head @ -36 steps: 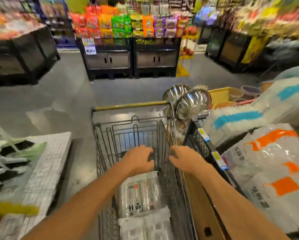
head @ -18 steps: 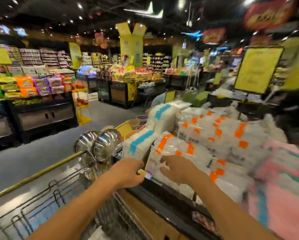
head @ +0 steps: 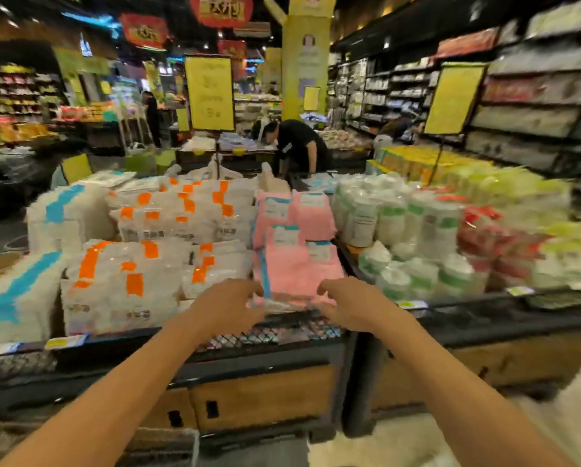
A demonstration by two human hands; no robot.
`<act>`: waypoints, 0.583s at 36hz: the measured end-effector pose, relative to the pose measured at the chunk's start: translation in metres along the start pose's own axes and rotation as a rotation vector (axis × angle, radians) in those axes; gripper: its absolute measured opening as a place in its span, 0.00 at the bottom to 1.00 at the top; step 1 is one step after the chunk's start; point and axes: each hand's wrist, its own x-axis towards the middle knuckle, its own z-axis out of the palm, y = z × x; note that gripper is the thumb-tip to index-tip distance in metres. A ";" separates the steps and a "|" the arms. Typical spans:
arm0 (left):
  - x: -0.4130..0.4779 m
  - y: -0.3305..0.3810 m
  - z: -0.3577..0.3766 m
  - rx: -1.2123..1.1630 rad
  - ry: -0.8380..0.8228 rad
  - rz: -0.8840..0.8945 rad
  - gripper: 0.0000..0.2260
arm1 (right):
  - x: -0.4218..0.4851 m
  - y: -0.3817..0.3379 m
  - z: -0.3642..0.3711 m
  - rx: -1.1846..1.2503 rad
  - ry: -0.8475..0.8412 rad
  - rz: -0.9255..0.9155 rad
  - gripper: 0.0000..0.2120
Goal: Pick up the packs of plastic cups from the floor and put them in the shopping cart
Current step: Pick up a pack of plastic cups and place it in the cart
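Both bare arms reach forward over the black mesh edge [head: 275, 332] of a shop display surface. The left hand [head: 226, 306] and right hand [head: 353, 303] hover with fingers loosely curled and parted, holding nothing, one at each lower corner of a stack of pink packs [head: 295, 264]. Packs with orange labels [head: 127, 281] lie just left of the left hand; green-labelled stacks [head: 400, 230] sit to the right. No packs of plastic cups on the floor or shopping cart are in view.
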 end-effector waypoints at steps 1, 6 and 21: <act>0.005 0.020 0.006 0.011 -0.018 0.041 0.20 | -0.019 0.018 -0.001 0.007 0.011 0.033 0.19; 0.023 0.129 0.037 0.048 -0.079 0.235 0.17 | -0.115 0.109 0.002 0.000 0.052 0.242 0.12; -0.011 0.440 0.169 0.066 -0.305 0.689 0.17 | -0.420 0.287 0.025 0.100 0.050 0.755 0.17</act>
